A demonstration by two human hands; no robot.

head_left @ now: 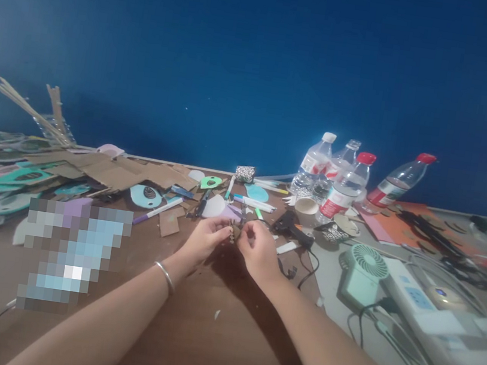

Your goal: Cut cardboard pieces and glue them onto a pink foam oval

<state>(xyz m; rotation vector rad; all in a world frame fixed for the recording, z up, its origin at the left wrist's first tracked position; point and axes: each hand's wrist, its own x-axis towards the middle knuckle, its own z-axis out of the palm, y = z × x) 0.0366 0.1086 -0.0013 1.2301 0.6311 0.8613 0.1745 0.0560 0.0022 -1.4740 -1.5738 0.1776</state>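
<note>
Near the middle of the frame, the left hand (pixel 203 238) and the right hand (pixel 256 251) meet over the brown table (pixel 186 331), fingertips pinching a small cardboard piece (pixel 233 232) between them. The piece sits right at the fingertips of both hands, too small to make out in detail. Just right of the right hand lies a black glue gun (pixel 292 228); a mint green fan (pixel 361 274) stands further right, with water bottles (pixel 343 184) behind it.
</note>
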